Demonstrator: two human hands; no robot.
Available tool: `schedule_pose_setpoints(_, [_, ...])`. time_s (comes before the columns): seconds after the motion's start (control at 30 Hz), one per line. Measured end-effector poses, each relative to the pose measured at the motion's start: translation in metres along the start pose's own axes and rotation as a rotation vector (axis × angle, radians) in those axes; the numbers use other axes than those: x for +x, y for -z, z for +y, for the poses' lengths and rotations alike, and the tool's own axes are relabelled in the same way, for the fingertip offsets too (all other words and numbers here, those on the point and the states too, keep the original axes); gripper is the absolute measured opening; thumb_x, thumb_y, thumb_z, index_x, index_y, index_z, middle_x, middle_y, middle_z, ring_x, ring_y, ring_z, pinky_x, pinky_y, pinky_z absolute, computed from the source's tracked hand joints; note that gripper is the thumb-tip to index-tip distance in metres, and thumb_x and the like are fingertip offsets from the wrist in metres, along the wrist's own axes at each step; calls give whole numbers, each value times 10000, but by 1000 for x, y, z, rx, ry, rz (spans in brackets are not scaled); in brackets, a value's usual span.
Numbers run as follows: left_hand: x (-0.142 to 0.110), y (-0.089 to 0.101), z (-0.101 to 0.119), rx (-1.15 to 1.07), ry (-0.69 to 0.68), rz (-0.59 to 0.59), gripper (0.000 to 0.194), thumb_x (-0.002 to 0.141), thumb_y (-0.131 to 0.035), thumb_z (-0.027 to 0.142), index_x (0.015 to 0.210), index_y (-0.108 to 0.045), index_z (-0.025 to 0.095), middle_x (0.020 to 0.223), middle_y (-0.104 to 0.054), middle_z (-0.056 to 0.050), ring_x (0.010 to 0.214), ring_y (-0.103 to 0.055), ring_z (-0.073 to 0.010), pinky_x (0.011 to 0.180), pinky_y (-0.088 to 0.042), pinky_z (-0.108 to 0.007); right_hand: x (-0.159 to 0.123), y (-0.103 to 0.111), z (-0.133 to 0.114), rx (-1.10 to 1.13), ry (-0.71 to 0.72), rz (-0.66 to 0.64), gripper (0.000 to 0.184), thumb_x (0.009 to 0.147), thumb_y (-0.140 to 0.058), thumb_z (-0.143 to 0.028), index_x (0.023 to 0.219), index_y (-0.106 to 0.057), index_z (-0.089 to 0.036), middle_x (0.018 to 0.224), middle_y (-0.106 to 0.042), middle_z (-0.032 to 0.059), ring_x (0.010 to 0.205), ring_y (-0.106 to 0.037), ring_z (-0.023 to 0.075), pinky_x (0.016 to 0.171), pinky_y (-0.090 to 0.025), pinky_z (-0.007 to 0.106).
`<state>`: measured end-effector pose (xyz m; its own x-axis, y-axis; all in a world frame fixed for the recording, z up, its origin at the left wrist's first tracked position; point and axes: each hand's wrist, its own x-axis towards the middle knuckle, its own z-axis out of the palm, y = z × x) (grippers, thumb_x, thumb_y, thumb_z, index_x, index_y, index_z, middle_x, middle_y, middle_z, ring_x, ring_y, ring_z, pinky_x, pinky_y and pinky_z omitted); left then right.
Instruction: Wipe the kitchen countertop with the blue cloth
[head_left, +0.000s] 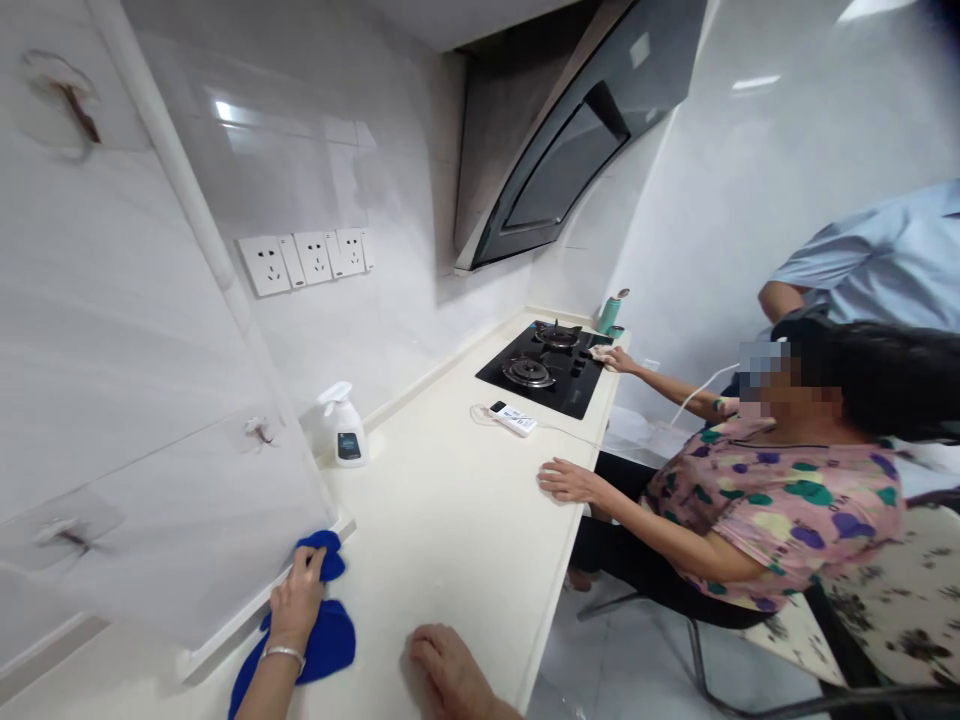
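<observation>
My left hand (298, 598), with a silver bracelet on the wrist, is closed on a blue cloth (328, 635) and presses it against the foot of the white tiled wall (150, 400) where it meets the cream countertop (442, 500). My right hand (444, 668) lies on the countertop near its front edge, fingers curled under, with nothing visible in it. A white spray bottle (343, 425) stands against the wall beyond the cloth.
A seated person in a floral top leans over the counter, one hand (566, 480) flat on it, the other (613, 358) holding a cloth on the black gas hob (547, 370). A white power strip (514, 418) lies nearby. Another person in a blue shirt (885, 260) stands behind.
</observation>
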<state>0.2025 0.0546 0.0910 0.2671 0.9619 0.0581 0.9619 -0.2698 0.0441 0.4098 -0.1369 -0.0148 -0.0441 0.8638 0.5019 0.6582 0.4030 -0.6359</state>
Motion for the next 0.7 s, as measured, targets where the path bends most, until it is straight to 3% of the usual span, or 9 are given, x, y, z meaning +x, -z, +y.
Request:
schedule_pose_setpoints(0.2, [-53, 3, -53, 13, 161, -2, 585, 853, -385, 25, 1335, -575, 296, 1325, -553, -57, 896, -653, -173, 741, -531, -299, -15, -5, 8, 41, 34, 7, 471, 836, -462, -72, 1259, -576, -243, 1215, -637, 78, 1089, -583, 217, 965, -492, 367])
schedule_pose_setpoints(0.4, [-104, 10, -103, -21, 361, 26, 532, 876, -372, 73, 1307, -598, 288, 1384, -542, -36, 977, -661, -182, 749, -542, -298, -22, -10, 17, 28, 73, 3, 508, 818, -430, -37, 1254, -601, -234, 1243, -640, 69, 1139, -591, 209, 1009, -500, 347])
schedule_pose_setpoints(0.53, [-118, 14, -117, -33, 404, 42, 497, 876, -394, 90, 1280, -621, 268, 1366, -568, -42, 964, -674, -189, 761, -560, -298, -23, -12, 19, 0, 82, 24, 519, 791, -440, -26, 1237, -612, -230, 1242, -644, 76, 1139, -597, 218, 998, -512, 356])
schedule_pose_setpoints(0.7, [-113, 11, -115, -21, 360, 64, 516, 854, -411, 53, 1287, -620, 238, 1320, -596, -69, 880, -687, -184, 768, -576, -301, -25, -15, 21, 15, 36, -18, 478, 807, -471, -45, 1219, -629, -228, 1242, -646, 81, 1138, -593, 237, 995, -507, 373])
